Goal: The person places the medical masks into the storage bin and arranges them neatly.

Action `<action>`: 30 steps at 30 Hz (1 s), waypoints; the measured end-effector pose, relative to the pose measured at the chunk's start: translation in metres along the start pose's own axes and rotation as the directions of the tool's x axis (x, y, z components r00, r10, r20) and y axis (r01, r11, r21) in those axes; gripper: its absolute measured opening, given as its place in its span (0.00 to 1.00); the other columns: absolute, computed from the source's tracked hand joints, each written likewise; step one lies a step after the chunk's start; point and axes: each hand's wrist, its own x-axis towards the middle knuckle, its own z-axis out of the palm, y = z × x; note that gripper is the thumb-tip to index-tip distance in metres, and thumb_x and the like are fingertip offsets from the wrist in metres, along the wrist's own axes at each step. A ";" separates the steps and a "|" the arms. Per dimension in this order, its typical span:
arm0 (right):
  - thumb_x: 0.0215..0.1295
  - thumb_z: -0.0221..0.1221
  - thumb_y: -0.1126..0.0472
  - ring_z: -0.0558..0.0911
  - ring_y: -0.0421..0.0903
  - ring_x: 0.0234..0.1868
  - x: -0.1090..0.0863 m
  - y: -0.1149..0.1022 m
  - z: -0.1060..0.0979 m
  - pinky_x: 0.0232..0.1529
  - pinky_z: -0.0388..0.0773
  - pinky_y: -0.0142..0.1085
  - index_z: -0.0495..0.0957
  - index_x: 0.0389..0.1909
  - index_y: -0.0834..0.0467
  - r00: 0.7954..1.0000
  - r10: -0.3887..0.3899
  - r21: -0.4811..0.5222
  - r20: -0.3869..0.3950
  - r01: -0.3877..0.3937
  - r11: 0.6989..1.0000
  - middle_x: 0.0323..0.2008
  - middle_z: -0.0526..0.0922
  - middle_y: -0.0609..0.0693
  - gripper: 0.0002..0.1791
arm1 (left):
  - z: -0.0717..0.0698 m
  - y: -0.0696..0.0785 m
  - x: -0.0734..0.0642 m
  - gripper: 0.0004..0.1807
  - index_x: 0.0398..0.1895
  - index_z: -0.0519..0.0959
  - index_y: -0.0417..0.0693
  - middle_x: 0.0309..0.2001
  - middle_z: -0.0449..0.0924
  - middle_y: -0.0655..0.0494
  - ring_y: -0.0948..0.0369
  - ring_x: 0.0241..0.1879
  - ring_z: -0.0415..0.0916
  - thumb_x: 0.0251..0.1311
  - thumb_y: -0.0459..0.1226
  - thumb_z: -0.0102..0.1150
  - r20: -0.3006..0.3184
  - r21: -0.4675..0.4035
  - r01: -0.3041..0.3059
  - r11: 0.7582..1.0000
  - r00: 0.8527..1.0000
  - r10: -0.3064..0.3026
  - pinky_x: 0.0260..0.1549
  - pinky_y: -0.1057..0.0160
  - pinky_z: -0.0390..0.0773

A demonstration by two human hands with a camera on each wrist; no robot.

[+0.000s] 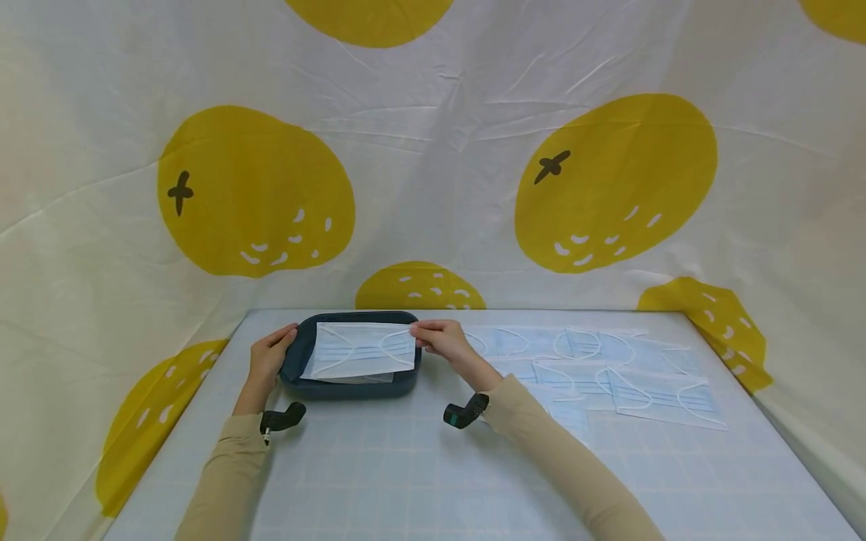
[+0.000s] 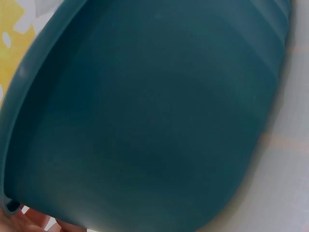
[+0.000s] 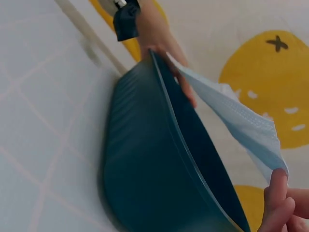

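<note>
A dark blue-green plastic basin [image 1: 382, 390] stands at the left back of the table. My left hand [image 1: 266, 362] grips its left rim; in the left wrist view the basin wall [image 2: 154, 116] fills most of the picture and only a few fingertips [image 2: 31, 220] show at the corner. Over the basin's opening lies a pale blue face mask [image 1: 365, 348] with white ear loops. My right hand [image 1: 448, 344] pinches the mask's right edge between thumb and finger. From the right wrist view, the mask [image 3: 231, 113] is raised above the rim. Beneath it, another white edge shows inside the basin.
Several more face masks [image 1: 666, 394] lie flat and overlapping on the table to the right, partly behind my right forearm. A white curtain [image 1: 433, 188] printed with yellow fruit hangs behind the pale checked table [image 1: 379, 473]. Each wrist wears a black camera [image 1: 467, 411].
</note>
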 end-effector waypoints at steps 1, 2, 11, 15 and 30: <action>0.63 0.63 0.56 0.79 0.35 0.26 0.001 0.000 0.002 0.28 0.74 0.22 0.82 0.50 0.61 1.000 -0.007 -0.004 -0.002 0.007 1.000 0.27 0.84 0.44 0.17 | 0.000 0.000 0.000 0.25 0.65 0.71 0.43 0.68 0.66 0.47 0.52 0.72 0.58 0.70 0.46 0.49 -0.001 0.001 0.000 1.000 1.000 0.000 0.71 0.53 0.58; 0.63 0.63 0.57 0.79 0.34 0.25 0.001 0.000 0.004 0.27 0.75 0.22 0.82 0.49 0.61 1.000 -0.011 -0.005 -0.004 0.011 1.000 0.26 0.84 0.43 0.17 | 0.001 0.000 0.001 0.24 0.65 0.71 0.43 0.68 0.67 0.47 0.52 0.71 0.58 0.70 0.45 0.49 -0.004 0.000 0.000 1.000 1.000 0.000 0.70 0.53 0.58; 0.62 0.64 0.59 0.79 0.33 0.22 0.003 -0.003 0.021 0.26 0.76 0.21 0.84 0.45 0.62 0.999 -0.022 -0.010 -0.025 0.022 1.000 0.23 0.84 0.45 0.14 | 0.001 0.001 -0.001 0.23 0.63 0.72 0.41 0.67 0.68 0.45 0.52 0.71 0.59 0.70 0.43 0.51 -0.022 -0.013 -0.018 1.000 1.000 0.017 0.70 0.54 0.60; 0.62 0.64 0.59 0.80 0.35 0.23 0.003 -0.006 0.025 0.27 0.78 0.21 0.84 0.44 0.62 0.999 -0.037 -0.036 -0.030 0.036 0.999 0.26 0.86 0.48 0.14 | 0.000 0.001 -0.002 0.24 0.63 0.72 0.42 0.67 0.68 0.45 0.52 0.70 0.60 0.70 0.45 0.51 -0.024 -0.009 -0.025 1.000 0.999 0.025 0.69 0.54 0.60; 0.63 0.62 0.60 0.81 0.33 0.22 0.007 -0.012 0.043 0.30 0.80 0.23 0.84 0.45 0.64 0.997 -0.072 -0.054 -0.009 0.071 0.996 0.34 0.88 0.55 0.14 | 0.001 -0.001 -0.001 0.23 0.62 0.73 0.41 0.66 0.69 0.45 0.52 0.70 0.61 0.69 0.44 0.51 -0.023 -0.010 -0.033 0.999 0.999 0.032 0.69 0.55 0.62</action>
